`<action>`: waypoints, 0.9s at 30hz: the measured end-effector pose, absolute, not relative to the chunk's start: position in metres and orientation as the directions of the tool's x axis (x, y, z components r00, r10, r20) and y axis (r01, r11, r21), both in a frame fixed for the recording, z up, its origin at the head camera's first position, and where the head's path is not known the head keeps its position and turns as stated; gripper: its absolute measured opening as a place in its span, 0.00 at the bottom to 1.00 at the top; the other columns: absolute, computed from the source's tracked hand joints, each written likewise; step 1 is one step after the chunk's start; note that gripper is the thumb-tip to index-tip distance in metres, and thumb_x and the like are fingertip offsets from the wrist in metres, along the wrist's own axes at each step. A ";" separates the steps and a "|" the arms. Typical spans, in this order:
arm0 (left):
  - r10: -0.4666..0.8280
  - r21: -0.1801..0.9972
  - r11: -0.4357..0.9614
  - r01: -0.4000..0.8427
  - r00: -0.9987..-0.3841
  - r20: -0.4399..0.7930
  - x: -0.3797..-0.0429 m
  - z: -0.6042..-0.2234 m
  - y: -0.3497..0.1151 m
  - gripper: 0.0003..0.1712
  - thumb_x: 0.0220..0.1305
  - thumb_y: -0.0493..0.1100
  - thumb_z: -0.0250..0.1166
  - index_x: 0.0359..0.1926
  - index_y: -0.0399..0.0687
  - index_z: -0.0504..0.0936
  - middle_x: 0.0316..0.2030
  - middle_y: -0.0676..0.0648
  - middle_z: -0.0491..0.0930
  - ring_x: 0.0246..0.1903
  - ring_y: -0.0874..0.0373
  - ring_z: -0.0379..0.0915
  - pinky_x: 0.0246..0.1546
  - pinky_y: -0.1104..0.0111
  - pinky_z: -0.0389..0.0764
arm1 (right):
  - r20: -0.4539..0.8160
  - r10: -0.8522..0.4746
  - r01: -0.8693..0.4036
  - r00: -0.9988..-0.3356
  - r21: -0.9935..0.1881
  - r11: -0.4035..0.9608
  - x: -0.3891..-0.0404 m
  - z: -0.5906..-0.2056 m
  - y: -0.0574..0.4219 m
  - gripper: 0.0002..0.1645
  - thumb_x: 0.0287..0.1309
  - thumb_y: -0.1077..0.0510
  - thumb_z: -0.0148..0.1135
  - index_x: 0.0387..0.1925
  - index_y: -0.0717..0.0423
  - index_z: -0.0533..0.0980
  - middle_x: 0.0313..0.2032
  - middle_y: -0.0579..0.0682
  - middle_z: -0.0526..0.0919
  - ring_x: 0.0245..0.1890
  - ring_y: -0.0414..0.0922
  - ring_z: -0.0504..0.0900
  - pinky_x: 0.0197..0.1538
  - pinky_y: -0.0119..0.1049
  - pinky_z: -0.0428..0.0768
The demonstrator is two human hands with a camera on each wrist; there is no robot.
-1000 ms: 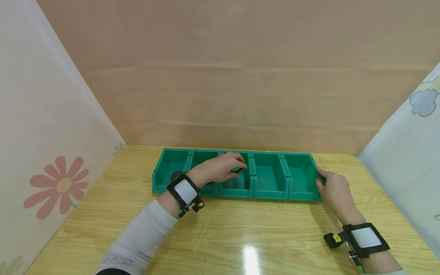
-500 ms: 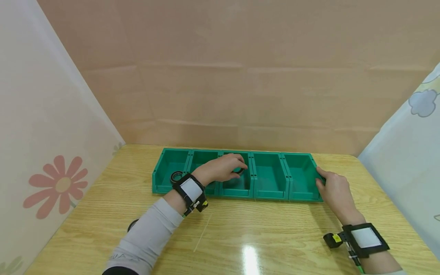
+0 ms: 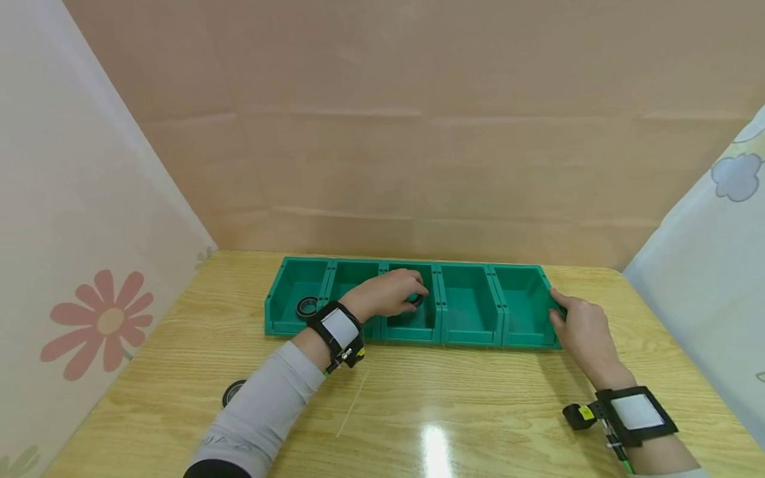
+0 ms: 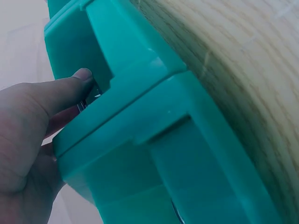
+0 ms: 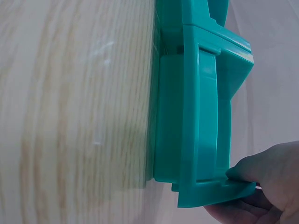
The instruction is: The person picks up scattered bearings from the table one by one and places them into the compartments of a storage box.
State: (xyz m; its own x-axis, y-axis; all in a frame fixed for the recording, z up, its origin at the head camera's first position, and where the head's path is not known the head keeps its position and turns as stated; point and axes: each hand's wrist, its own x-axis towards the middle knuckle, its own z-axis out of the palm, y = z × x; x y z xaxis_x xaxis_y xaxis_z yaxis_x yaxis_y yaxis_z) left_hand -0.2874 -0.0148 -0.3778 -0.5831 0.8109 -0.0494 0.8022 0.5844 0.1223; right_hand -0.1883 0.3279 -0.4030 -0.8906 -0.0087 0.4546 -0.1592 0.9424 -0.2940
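Note:
A row of joined green storage bins (image 3: pixel 472 336) stands along the back of the table. My left hand (image 3: pixel 385 293) reaches over the middle bin and pinches a black ring-shaped bearing (image 3: pixel 417 301) between thumb and fingers. In the left wrist view the thumb (image 4: pixel 70 91) dips behind the bin's wall, with a sliver of the bearing (image 4: pixel 82 105) showing below it. At the row's right end, my right hand (image 3: pixel 584 332) grips the side wall of the last bin (image 5: pixel 205 116), thumb inside and fingers outside.
Another bearing (image 3: pixel 307 307) lies in the leftmost bin. On the table (image 3: pixel 478 411), a further bearing (image 3: pixel 232 393) is partly covered by the left sleeve (image 3: pixel 263 405). A brown wall covering (image 3: pixel 382 166) rises behind the bins.
The left hand has lowered slightly in the middle bin with its bearing, and its forearm has shifted right, uncovering part of the bearing on the table. The right hand stays put.

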 end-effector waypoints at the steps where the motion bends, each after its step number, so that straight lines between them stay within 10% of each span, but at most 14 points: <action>1: 0.811 0.113 0.585 0.803 -0.583 -0.053 -0.288 -0.379 -0.014 0.24 0.68 0.44 0.64 0.64 0.50 0.77 0.61 0.48 0.76 0.62 0.55 0.72 0.62 0.68 0.76 | 0.452 -0.008 -0.158 -0.892 -0.295 0.942 -0.188 -0.403 0.328 0.23 0.60 0.69 0.60 0.56 0.78 0.73 0.37 0.78 0.81 0.13 0.49 0.72 0.14 0.32 0.57; 8: 0.801 0.111 0.598 0.793 -0.594 -0.074 -0.289 -0.383 -0.009 0.25 0.66 0.44 0.66 0.64 0.49 0.78 0.58 0.48 0.77 0.59 0.56 0.74 0.59 0.69 0.78 | 0.453 -0.010 -0.160 -0.892 -0.294 0.942 -0.187 -0.403 0.327 0.23 0.60 0.69 0.60 0.57 0.77 0.73 0.35 0.77 0.81 0.12 0.42 0.66 0.15 0.32 0.57; 19: 0.784 0.055 0.619 0.784 -0.612 -0.100 -0.286 -0.384 -0.005 0.22 0.65 0.44 0.67 0.60 0.51 0.81 0.53 0.50 0.80 0.54 0.57 0.77 0.56 0.69 0.79 | 0.464 -0.018 -0.170 -0.886 -0.288 0.943 -0.189 -0.400 0.326 0.23 0.58 0.70 0.62 0.55 0.78 0.74 0.42 0.79 0.80 0.23 0.63 0.81 0.17 0.31 0.63; 27: 0.778 0.024 0.624 0.781 -0.618 -0.112 -0.284 -0.388 -0.001 0.20 0.64 0.46 0.68 0.57 0.52 0.83 0.50 0.51 0.81 0.50 0.58 0.77 0.55 0.69 0.80 | 0.460 -0.021 -0.171 -0.887 -0.287 0.943 -0.188 -0.401 0.326 0.23 0.59 0.69 0.61 0.55 0.78 0.74 0.40 0.79 0.80 0.17 0.52 0.76 0.15 0.31 0.60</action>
State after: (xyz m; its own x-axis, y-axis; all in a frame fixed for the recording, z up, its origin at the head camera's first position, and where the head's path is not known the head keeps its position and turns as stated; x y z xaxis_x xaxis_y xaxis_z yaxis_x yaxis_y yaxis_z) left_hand -0.2838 -0.0006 -0.3878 -0.6184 0.7778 -0.1121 0.7808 0.6243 0.0244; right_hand -0.1879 0.3264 -0.4006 -0.8875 -0.0214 0.4604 -0.1714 0.9426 -0.2866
